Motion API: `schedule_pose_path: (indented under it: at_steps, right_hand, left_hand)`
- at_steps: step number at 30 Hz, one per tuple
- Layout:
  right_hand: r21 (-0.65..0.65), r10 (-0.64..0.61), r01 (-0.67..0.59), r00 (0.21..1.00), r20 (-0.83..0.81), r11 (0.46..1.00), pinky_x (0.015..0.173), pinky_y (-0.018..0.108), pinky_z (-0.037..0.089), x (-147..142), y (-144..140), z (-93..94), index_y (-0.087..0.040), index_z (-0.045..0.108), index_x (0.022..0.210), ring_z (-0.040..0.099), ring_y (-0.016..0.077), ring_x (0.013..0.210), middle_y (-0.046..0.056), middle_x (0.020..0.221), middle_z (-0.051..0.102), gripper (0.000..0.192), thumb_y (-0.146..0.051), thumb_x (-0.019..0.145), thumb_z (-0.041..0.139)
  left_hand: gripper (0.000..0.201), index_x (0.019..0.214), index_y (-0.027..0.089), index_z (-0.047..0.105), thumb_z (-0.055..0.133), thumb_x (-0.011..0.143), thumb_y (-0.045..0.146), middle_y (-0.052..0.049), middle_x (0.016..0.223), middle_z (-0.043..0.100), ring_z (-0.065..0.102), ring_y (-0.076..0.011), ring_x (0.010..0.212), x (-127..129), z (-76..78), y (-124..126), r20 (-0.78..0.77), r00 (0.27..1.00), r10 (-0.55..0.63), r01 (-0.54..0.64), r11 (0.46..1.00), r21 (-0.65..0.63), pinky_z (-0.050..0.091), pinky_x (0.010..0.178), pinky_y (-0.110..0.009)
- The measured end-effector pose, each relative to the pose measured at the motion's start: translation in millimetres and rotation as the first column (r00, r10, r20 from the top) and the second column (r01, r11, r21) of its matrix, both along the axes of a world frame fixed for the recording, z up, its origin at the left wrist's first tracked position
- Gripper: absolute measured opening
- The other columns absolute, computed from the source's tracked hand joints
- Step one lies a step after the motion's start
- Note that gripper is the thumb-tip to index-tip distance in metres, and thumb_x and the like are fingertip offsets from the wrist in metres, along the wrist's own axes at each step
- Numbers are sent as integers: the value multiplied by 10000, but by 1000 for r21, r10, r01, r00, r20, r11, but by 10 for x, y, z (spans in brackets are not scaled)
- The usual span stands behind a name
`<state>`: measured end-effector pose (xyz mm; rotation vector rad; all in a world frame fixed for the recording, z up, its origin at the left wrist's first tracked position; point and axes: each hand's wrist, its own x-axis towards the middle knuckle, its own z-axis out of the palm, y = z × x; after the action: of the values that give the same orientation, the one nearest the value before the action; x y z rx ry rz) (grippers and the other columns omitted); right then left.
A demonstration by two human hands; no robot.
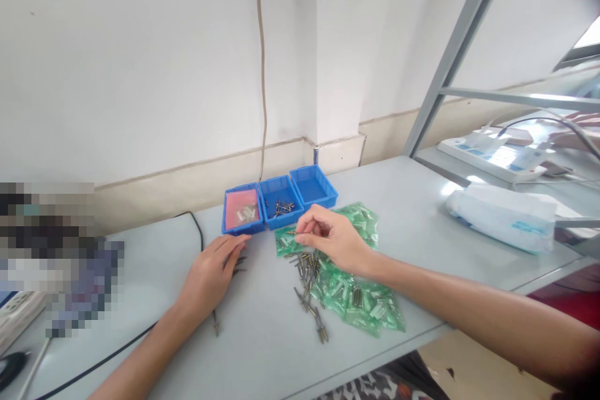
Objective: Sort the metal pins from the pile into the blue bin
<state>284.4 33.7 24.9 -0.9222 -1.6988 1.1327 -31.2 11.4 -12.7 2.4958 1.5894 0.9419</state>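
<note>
My right hand [332, 239] pinches a small metal pin [291, 232] between thumb and fingertips, above a green plastic bag [284, 245] with pins in it. Below it lies a loose pile of metal pins [307, 269], several trailing toward the table's front edge. More green bags of pins [359, 300] spread under and beside my right wrist. My left hand [212, 269] is closed near the front of the left blue tray, thumb and fingertips together; what they hold, if anything, is hidden. A few pins [240, 265] show just beside its thumb, and another pin [216, 325] lies nearer me.
Three blue trays [315, 186] stand in a row by the wall; the left holds a pink bag [241, 207], the middle loose pins. A black cable [140, 332] crosses the table at left. At right are a white-blue packet [504, 215] and a metal frame [454, 56].
</note>
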Motion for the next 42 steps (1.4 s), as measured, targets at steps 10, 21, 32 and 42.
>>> schedule_pose_path:
  at_steps: [10, 21, 32, 42]
  right_hand:
    - [-303, 123, -196, 962, -245, 933, 517, 252, 291, 30, 53, -18, -181, 751, 1002, 431, 82, 567, 29, 903, 690, 385, -562, 948, 774]
    - [-445, 122, -393, 843, -524, 805, 527, 251, 227, 26, 84, 33, -158, 690, 925, 275, 72, 554, -32, 771, 533, 322, -453, 947, 817]
    - [-276, 56, -134, 960, -273, 952, 535, 254, 339, 36, 73, 11, -217, 715, 1015, 438, 80, 571, 5, 928, 668, 318, -493, 909, 832]
    - [-50, -71, 69, 996, -48, 996, 650, 294, 433, 30, 24, 10, -226, 730, 976, 550, 149, 701, -12, 812, 649, 185, -366, 908, 829]
  left_hand:
    - [330, 1243, 259, 748, 464, 1140, 392, -55, 1157, 794, 752, -225, 1033, 3, 23, -8, 5, 1000, -12, 12, 999, 32, 605, 919, -356]
    - [300, 1165, 251, 764, 510, 1126, 407, -56, 1129, 805, 752, -228, 1011, 15, 42, -8, 19, 999, -41, 40, 997, 63, 602, 902, -357]
    - [281, 1136, 258, 760, 535, 1120, 426, -48, 1078, 797, 740, -216, 965, 19, 40, -12, 20, 999, -47, 46, 997, 58, 583, 861, -338]
    - [346, 950, 249, 715, 530, 1111, 493, -24, 936, 762, 699, -199, 829, 51, 106, -49, 47, 999, 6, -7, 1000, 17, 543, 770, -301]
